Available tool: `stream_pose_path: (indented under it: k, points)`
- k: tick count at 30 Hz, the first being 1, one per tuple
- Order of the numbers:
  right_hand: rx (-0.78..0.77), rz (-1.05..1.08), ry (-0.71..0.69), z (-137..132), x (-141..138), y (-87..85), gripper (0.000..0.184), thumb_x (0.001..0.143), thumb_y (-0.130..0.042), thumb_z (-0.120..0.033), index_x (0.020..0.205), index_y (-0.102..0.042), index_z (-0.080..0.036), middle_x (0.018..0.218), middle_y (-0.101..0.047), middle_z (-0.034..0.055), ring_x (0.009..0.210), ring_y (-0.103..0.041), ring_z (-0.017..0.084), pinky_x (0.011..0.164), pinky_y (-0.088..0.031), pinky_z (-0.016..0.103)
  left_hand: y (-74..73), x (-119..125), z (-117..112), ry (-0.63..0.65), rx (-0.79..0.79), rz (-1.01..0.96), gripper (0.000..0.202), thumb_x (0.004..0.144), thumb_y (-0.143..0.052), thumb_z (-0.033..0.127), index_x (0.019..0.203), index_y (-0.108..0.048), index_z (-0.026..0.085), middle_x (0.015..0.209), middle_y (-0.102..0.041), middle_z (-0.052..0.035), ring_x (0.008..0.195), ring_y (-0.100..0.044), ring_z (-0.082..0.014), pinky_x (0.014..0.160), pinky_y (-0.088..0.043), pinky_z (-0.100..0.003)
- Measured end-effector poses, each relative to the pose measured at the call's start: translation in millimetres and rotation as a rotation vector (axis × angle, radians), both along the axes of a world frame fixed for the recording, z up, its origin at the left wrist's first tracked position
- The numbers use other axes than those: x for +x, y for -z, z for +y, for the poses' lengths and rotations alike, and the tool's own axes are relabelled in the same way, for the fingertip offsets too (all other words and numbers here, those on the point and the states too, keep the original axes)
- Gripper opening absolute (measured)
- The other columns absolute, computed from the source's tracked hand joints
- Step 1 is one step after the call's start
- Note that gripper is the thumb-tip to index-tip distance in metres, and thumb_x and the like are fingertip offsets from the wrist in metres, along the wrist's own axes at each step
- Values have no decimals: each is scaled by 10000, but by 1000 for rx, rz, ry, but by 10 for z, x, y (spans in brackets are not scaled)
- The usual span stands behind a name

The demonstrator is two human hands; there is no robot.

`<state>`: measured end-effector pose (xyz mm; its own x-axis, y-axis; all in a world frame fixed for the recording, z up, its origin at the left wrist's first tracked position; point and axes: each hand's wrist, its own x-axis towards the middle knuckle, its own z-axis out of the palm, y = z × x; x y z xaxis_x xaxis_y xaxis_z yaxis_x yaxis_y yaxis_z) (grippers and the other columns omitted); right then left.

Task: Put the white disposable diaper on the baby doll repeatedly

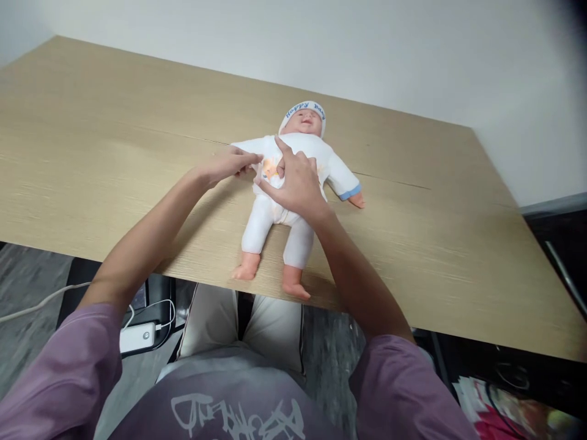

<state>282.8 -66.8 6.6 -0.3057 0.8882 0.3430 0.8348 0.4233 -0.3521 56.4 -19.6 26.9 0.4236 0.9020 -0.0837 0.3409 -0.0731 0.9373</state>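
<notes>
A baby doll [293,189] in a white romper and a white cap with blue lettering lies on its back on the wooden table [114,153], feet at the near edge. My left hand [229,165] pinches the romper fabric at the doll's chest from the left side. Over the doll's belly lies my right hand [296,183], its fingers curled and gripping the romper front, forefinger raised toward the chest. The doll's left arm with a blue cuff sticks out to the right.
A white wall runs behind the table. Under the near table edge are my legs in light trousers, a white power strip [137,337] with cables on the floor at left, and dark clutter at lower right.
</notes>
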Motion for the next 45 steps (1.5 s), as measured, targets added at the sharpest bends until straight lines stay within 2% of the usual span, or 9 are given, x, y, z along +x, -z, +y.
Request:
stream_pose_path:
  k: [7, 10, 15, 21, 26, 31, 35, 39, 45]
  points:
    - [58, 96, 21, 49, 23, 15, 664, 1134, -588, -332, 1765, -414, -219, 1204, -758, 128, 1213, -693, 367, 1179, -481, 609, 88, 533, 103, 31, 95, -58, 601, 1146, -584, 699, 838, -668, 190, 822, -671, -95, 747, -637, -213, 770, -524, -391]
    - [62, 127, 5, 90, 43, 29, 611, 1125, -527, -238, 1730, -451, -196, 1272, -766, 139, 1226, -701, 361, 1178, -493, 612, 297, 503, 161, -38, 167, -113, 545, 1184, -492, 706, 1025, -658, 212, 965, -708, -106, 813, -699, -231, 805, -589, -421]
    - [46, 178, 13, 136, 71, 70, 637, 1068, -500, -151, 1700, -482, -226, 1052, -724, 63, 1128, -719, 323, 1141, -540, 578, 597, 409, 150, -92, 266, -113, 535, 1087, -652, 765, 1179, -575, 244, 1065, -707, -100, 960, -717, -263, 876, -602, -445]
    - [43, 294, 12, 111, 147, 89, 539, 1077, -536, -199, 1616, -530, -210, 851, -590, -6, 882, -654, 259, 935, -596, 460, 667, 437, 157, -21, 243, -136, 671, 979, -656, 919, 1051, -568, 257, 1009, -693, -97, 995, -693, -300, 894, -573, -473]
    - [126, 318, 72, 138, 228, 98, 460, 1122, -547, -199, 1581, -549, -232, 961, -594, 30, 926, -575, 235, 936, -569, 442, 674, 509, 146, -167, 331, -69, 493, 1114, -609, 745, 1121, -597, 253, 1102, -709, -120, 1013, -678, -286, 930, -574, -479]
    - [211, 417, 147, -131, 273, 29, 306, 1118, -448, -187, 1295, -681, -274, 1054, -626, 79, 928, -572, 245, 887, -578, 474, 364, 568, -322, -434, 531, 57, 362, 1227, -455, 575, 1249, -630, 259, 1367, -712, -139, 1186, -661, -284, 1056, -542, -470]
    - [220, 468, 70, -792, 282, -104, 226, 1053, -493, -190, 1182, -673, -241, 1072, -631, 81, 947, -645, 262, 871, -616, 482, 98, 539, -1035, -257, 615, 146, 398, 1223, -439, 549, 1094, -660, 244, 1187, -769, -121, 1101, -654, -307, 1059, -495, -514]
    - [17, 515, -133, -1383, 351, -39, 203, 1088, -564, -263, 1260, -672, -256, 1241, -704, 109, 1088, -739, 275, 810, -675, 423, 194, 428, -1465, -22, 605, 357, 411, 1194, -476, 535, 1011, -687, 234, 1003, -789, -99, 1030, -633, -336, 1081, -394, -582]
    - [-57, 355, -50, -1373, 535, 290, 157, 1103, -574, -320, 1151, -701, -242, 1140, -790, 125, 1006, -783, 304, 942, -659, 501, 430, 346, -1318, -64, 546, 377, 415, 1148, -529, 598, 985, -615, 226, 1006, -798, -85, 1008, -650, -328, 1120, -325, -579]
